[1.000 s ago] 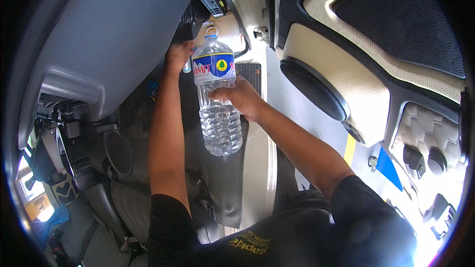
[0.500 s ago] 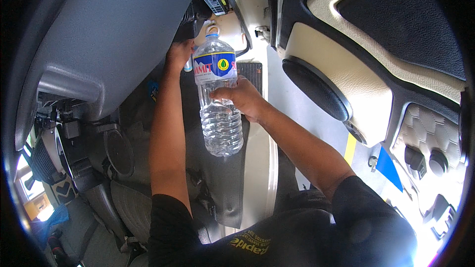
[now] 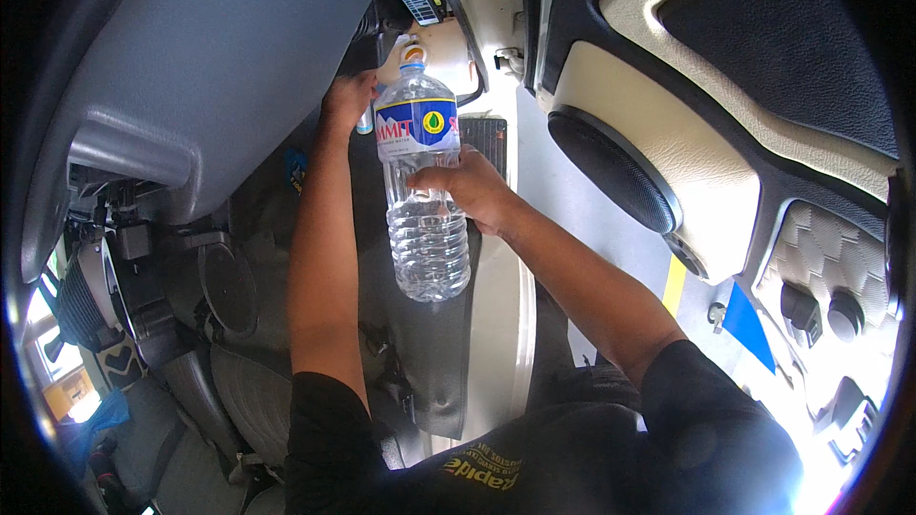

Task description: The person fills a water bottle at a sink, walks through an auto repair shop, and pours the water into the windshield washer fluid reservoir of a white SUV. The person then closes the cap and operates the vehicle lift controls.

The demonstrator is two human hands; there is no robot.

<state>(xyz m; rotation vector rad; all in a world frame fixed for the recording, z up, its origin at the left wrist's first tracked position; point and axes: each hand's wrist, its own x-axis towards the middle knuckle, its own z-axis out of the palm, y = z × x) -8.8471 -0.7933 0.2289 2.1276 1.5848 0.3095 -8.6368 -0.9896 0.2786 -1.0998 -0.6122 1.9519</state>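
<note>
Left of the clear plastic bottle spreads the biggest thing I can see, a dark grey dashboard with a smooth, curving face. Well to the bottle's right hangs the vehicle's door, trimmed in cream and black, with a round black speaker set into its lower part. Beneath the bottle, and running on past its base toward the person, lies a dark floor mat. The bottle itself sits between dashboard and door, neck pointing away from the person, its wrapper blue and white and its lower half ribbed. Just beyond its neck shows a cream housing. Around the bottle's middle the right hand is wrapped from the door side, thumb laid across the front. Near the bottle's shoulder, on the dashboard side, is the left hand; its fingers are mostly hidden, so I can't tell whether they pinch anything. Smallest, a pale bluish piece peeks out between that hand and the bottle.
</note>
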